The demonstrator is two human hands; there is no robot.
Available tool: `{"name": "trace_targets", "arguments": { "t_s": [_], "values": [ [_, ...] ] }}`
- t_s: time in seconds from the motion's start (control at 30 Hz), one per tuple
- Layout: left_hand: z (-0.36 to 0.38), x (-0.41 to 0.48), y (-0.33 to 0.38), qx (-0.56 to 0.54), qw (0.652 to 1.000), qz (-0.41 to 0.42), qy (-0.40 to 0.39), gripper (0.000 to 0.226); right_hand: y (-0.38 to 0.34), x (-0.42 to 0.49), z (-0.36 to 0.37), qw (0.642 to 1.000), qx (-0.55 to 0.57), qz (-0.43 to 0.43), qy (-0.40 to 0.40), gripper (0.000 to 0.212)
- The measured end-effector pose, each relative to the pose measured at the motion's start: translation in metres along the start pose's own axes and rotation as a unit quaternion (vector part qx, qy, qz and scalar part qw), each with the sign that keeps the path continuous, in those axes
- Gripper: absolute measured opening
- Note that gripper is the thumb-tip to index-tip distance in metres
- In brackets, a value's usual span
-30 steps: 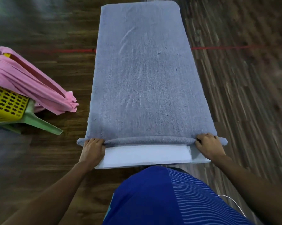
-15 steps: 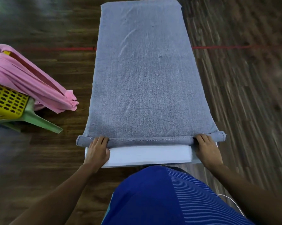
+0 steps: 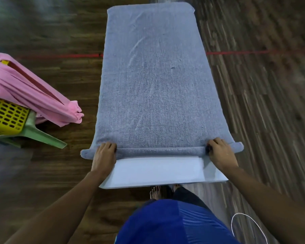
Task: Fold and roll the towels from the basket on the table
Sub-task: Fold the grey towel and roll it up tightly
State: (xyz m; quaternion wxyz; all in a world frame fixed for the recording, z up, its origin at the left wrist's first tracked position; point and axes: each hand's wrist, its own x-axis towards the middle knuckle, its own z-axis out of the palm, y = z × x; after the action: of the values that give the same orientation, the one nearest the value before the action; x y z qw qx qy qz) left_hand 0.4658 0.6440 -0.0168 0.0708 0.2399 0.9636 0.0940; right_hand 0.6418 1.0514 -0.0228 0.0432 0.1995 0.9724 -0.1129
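Your gray towel (image 3: 153,85) lies flat and long on the white table (image 3: 157,170), from the top of the frame down to just below the middle. Its near edge is curled up into a thin roll that goes from side to side. The two ends of the roll stick out past the table.

Your left hand (image 3: 104,155) is on the left part of that roll. Its fingers are bent over the top of the roll and hold it. Your right hand (image 3: 220,154) is on the right part of the roll, fingers bent over it the same way. A strip of bare table shows below the roll, between your wrists.

At the left edge of the frame is the yellow basket (image 3: 5,117), sitting on a green stool (image 3: 42,136). A pink towel (image 3: 30,92) hangs out of it. A white cord (image 3: 245,224) curves over the wood floor (image 3: 262,103) at the lower right.
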Motion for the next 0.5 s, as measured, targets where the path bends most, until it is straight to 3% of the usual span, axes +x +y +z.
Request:
{"name": "trace_targets", "arguments": {
  "t_s": [0.1, 0.2, 0.33, 0.5],
  "values": [
    [0.004, -0.005, 0.000, 0.016, 0.999, 0.038, -0.033, 0.029, -0.004, -0.010, 0.008, 0.999, -0.022, -0.014, -0.022, 0.040],
    [0.009, -0.013, 0.000, 0.035, 0.996, 0.059, -0.060, 0.046, -0.006, -0.021, 0.013, 0.999, -0.049, -0.014, 0.010, 0.057],
    [0.016, -0.012, 0.001, 0.033, 0.997, 0.066, -0.029, 0.039, -0.011, -0.025, 0.015, 0.997, -0.073, 0.022, 0.029, 0.049],
    [0.017, -0.005, -0.004, -0.014, 0.998, 0.064, -0.007, 0.027, -0.007, -0.018, 0.019, 0.999, 0.002, 0.051, 0.015, 0.040]
  ]
}}
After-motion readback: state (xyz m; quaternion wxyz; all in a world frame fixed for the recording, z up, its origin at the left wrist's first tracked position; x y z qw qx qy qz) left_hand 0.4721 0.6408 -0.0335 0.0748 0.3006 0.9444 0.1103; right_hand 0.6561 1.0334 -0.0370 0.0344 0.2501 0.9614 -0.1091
